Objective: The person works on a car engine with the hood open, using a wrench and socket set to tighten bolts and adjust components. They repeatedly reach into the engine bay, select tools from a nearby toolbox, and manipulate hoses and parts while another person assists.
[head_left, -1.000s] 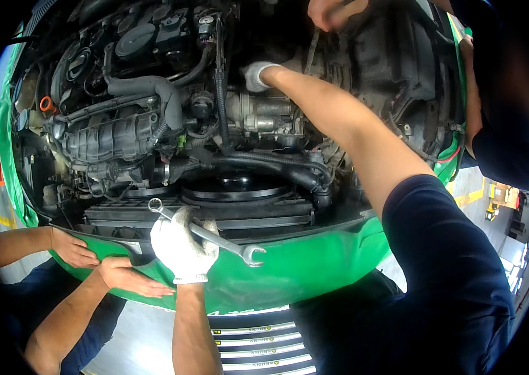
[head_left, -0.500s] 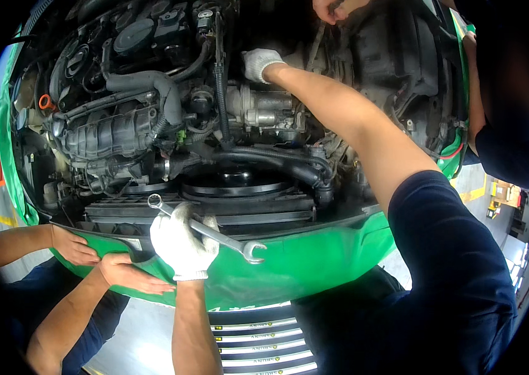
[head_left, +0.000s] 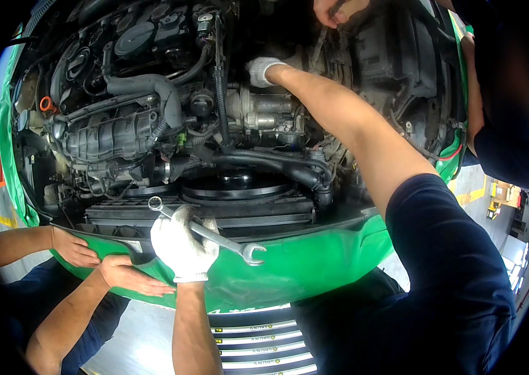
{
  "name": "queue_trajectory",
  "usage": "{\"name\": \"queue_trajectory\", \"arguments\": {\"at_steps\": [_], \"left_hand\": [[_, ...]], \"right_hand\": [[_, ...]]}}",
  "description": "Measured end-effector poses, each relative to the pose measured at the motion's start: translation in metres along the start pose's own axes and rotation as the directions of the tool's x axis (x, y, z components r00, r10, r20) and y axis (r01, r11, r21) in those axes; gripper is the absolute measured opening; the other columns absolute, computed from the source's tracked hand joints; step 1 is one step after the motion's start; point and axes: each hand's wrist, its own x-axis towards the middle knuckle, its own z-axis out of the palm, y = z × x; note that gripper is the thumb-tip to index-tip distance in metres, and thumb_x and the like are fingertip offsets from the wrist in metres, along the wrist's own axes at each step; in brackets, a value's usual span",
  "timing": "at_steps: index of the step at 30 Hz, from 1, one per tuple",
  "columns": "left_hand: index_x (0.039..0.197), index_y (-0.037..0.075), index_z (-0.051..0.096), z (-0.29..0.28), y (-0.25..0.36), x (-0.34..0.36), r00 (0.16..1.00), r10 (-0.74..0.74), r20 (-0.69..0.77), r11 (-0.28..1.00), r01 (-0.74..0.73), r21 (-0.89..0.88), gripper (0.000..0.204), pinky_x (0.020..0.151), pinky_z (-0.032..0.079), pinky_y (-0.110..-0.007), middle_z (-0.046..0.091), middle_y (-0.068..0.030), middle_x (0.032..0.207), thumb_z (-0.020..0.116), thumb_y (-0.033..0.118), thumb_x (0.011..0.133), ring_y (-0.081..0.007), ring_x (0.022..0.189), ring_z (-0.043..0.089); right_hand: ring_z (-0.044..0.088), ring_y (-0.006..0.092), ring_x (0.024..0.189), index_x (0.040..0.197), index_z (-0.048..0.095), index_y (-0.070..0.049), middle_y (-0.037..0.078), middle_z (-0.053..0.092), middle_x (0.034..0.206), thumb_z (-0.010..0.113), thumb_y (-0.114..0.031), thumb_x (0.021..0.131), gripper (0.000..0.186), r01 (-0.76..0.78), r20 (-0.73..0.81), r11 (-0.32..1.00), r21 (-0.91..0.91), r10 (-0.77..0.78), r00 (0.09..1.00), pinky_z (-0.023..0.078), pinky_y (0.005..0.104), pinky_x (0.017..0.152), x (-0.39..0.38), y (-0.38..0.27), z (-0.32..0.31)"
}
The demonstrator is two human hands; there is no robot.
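Silver wrench held aslant over the green cover

Nearest, low in the view, the left hand (head_left: 184, 247), in a white knitted glove, is closed around the middle of a combination wrench (head_left: 227, 242). The wrench is bright, smooth silver metal, paler where light catches the shank. Its closed ring end sticks out above the glove at upper left, the hole plainly visible; the shank slopes down to the right, partly hidden by the glove, and finishes in a forked open end whose mouth faces right. The ring shows against the dark front of the engine bay, the fork against a green cover (head_left: 314, 265) draped along the car's front edge. To the left, a co-worker's two bare hands (head_left: 133, 276) lie against the same cover.

Farther in, a round black fan (head_left: 237, 181) sits behind the front edge, with a thick black hose (head_left: 270, 161) running above it. Beyond is a silvery-grey metal unit (head_left: 269, 112), cylindrical in parts, and just past it the right hand (head_left: 264, 72), gloved in white too, reaches in among dark parts. Its fingers are hidden, so whether it grips anything cannot be told. Farthest, at the top edge, is another person's bare hand (head_left: 338, 11), near a slim metal bar (head_left: 319, 45).
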Motion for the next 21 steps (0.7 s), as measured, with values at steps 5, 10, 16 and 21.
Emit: {"name": "queue_trajectory", "arguments": {"at_steps": [5,10,16,21], "left_hand": [[0.109,0.005,0.068,-0.001,0.0,-0.002,1.0,-0.023,0.022,1.0,0.023,0.001,0.04,0.078,0.047,-0.046,0.065,-0.0089,0.079,0.082,0.02,0.075,-0.0335,0.074,0.062],[0.109,0.005,0.068,-0.001,0.001,-0.002,1.0,-0.024,0.015,1.0,0.024,0.019,0.041,0.079,0.047,-0.046,0.064,-0.0095,0.079,0.083,0.021,0.074,-0.0337,0.073,0.061],[0.11,0.004,0.068,-0.001,0.002,-0.001,0.999,-0.034,0.03,0.999,0.034,0.002,0.04,0.079,0.047,-0.047,0.065,-0.0118,0.082,0.082,0.021,0.075,-0.0359,0.076,0.062],[0.109,0.004,0.069,-0.003,0.0,-0.006,0.996,-0.081,0.047,0.997,0.082,-0.005,0.038,0.083,0.047,-0.048,0.069,-0.0136,0.088,0.08,0.021,0.078,-0.0386,0.083,0.064]], "right_hand": [[0.069,0.0394,0.124,0.144,0.064,-0.008,0.019,0.071,0.137,0.063,-0.012,0.09,0.055,0.057,-0.201,0.998,0.026,-0.051,0.978,0.06,0.0481,0.097,-0.014,-0.016,0.002],[0.071,0.0386,0.12,0.148,0.059,-0.008,0.021,0.072,0.132,0.051,-0.01,0.104,0.044,0.011,-0.279,0.998,0.057,0.005,0.96,0.061,0.0483,0.092,-0.026,-0.022,0.027],[0.075,0.0364,0.109,0.139,0.06,-0.005,0.017,0.074,0.124,0.054,-0.01,0.103,0.037,-0.013,-0.438,0.998,-0.066,-0.017,0.899,0.064,0.0467,0.081,-0.034,-0.016,0.059],[0.076,0.0357,0.103,0.127,0.062,-0.002,0.022,0.073,0.118,0.06,-0.01,0.099,0.029,-0.051,-0.435,0.993,-0.11,-0.002,0.9,0.064,0.0473,0.075,-0.053,-0.015,0.068]]}}
